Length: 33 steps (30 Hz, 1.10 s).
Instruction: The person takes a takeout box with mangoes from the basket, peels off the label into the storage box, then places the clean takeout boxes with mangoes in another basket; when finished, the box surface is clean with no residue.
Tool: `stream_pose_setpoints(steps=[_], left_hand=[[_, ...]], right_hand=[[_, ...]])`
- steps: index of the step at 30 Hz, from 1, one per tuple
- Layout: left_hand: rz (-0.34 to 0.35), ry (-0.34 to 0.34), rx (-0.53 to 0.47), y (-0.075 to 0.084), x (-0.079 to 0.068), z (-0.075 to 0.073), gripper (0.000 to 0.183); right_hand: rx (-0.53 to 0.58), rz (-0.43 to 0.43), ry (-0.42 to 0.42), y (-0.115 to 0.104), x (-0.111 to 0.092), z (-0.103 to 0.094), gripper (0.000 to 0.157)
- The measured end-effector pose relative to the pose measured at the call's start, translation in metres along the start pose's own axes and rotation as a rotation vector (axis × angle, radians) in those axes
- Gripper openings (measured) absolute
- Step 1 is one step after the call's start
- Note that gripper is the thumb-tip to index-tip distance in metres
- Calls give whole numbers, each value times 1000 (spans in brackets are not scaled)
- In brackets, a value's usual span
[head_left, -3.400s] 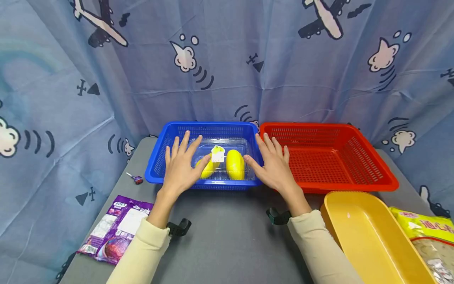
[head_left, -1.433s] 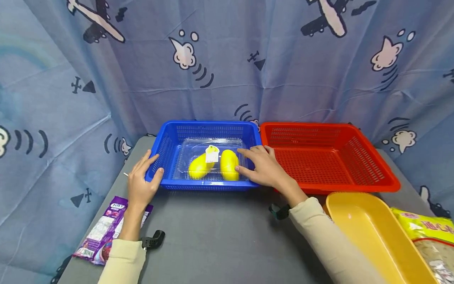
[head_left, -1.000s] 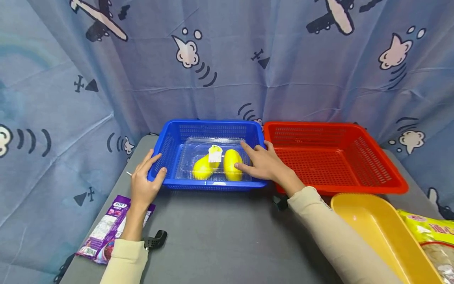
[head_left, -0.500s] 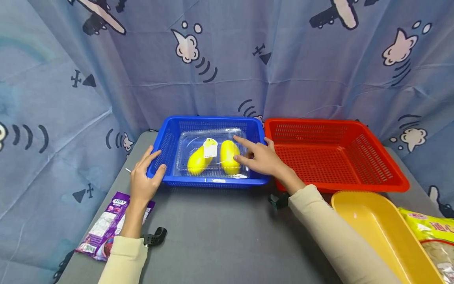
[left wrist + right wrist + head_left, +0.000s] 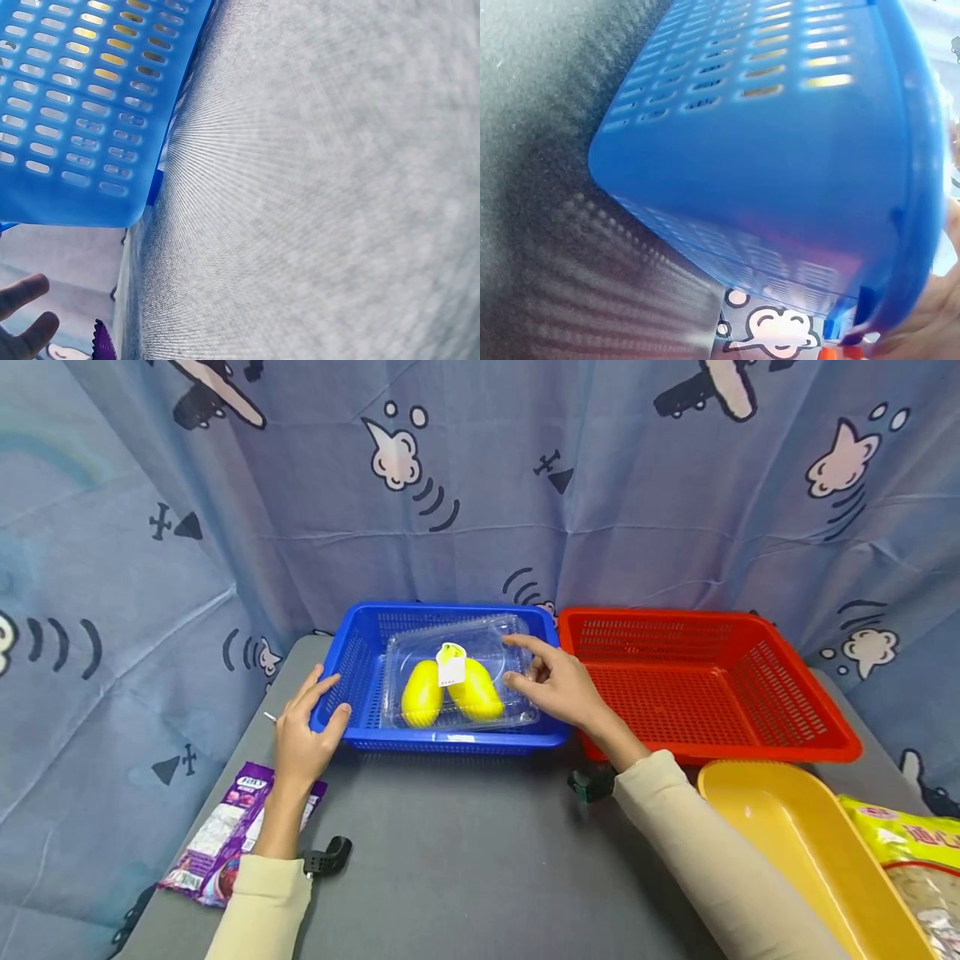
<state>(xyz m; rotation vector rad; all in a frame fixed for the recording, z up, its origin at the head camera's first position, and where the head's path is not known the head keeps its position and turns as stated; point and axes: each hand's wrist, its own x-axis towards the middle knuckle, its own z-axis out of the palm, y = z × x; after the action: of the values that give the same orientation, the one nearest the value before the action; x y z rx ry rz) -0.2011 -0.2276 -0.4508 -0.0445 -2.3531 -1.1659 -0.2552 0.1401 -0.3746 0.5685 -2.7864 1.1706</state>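
Note:
In the head view, a clear plastic clamshell box (image 5: 405, 652) sits tilted inside the blue basket (image 5: 450, 739), its right side raised. Two yellow mangoes (image 5: 422, 695) show through it, and a white label (image 5: 452, 668) is on top. My right hand (image 5: 562, 689) holds the box at its right edge, thumb and index finger over the lid; the other fingers are partly hidden. My left hand (image 5: 302, 743) rests at the basket's left rim with fingers spread. Both wrist views show the basket's slotted walls, with parts of the left hand (image 5: 26, 319) and right hand (image 5: 930, 315) at the frame edges.
A red basket (image 5: 750, 747) stands right of the blue one. In front of it is a yellow tray (image 5: 810, 852), beside a yellow bag (image 5: 911, 843). A purple packet (image 5: 225, 843) lies at front left, near a white lollipop stick (image 5: 270, 717). A curtain hangs behind.
My left hand has gone from over the box to the basket's left rim. My right hand has moved onto the box's right edge; the box has tilted up and the mangoes have shifted inside.

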Motion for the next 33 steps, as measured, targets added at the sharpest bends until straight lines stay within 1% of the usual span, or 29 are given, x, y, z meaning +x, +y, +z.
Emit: stream_pose_setpoints(steps=[6, 12, 20, 26, 31, 33], left_hand=[[-20, -19, -2, 3, 1, 0, 47], [-20, -27, 1, 5, 1, 0, 46], [-17, -25, 8, 6, 1, 0, 47], [-8, -20, 4, 2, 1, 0, 46], [-8, -14, 15, 1, 1, -1, 45], [-10, -14, 15, 0, 0, -1, 44]], right_hand=[[51, 1, 48, -3, -6, -9, 52], [146, 9, 72, -14, -14, -22, 51], [221, -17, 89, -32, -31, -40, 52], [239, -44, 66, -47, -47, -47, 54], [239, -69, 55, -57, -62, -46, 54], [221, -75, 58, -60, -69, -44, 54]])
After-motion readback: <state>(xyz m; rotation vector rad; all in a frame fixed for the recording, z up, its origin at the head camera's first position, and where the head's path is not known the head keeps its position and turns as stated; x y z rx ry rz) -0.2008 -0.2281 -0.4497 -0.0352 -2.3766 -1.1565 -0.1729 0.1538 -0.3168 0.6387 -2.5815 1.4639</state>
